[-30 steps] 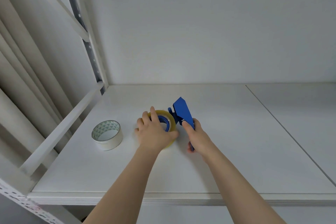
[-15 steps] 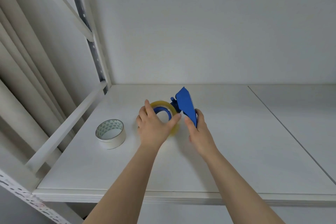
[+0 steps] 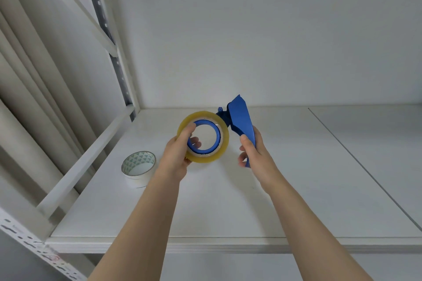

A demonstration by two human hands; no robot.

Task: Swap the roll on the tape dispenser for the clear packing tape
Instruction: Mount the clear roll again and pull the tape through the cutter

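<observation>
Above the shelf [image 3: 228,201], both hands hold the tape dispenser [image 3: 239,118] clear of the surface. The left hand [image 3: 177,157] is closed around the yellowish roll [image 3: 205,159] mounted on the dispenser: the thumb lies across the roll's near face and fingertips show through the blue hub [image 3: 217,137]. The right hand [image 3: 255,155] is wrapped around the dispenser's blue handle, the thumb pressed on the side facing the roll.

Which roll is the clear packing tape cannot be settled from this view. The mounted roll is translucent and yellowish; the white roll [image 3: 138,167], with a triangle pattern inside its core, lies flat on the shelf to the left of the dispenser and lower, near the left forearm. Whether the mounted roll is being seated or withdrawn therefore cannot be told.

Recommended handling, as a judgement: the right hand should keep the handle rigid while the left hand moves the roll straight along the hub's axis, without tilting, since a tilted roll is likely to bind on the hub. Grip pressure should fall on the roll's outer rim and core, not on the adhesive edge. The cutter end of the dispenser points away from the hands and should be kept so.

Count: one dispenser, two tape rolls, two hands, one shelf surface.
</observation>
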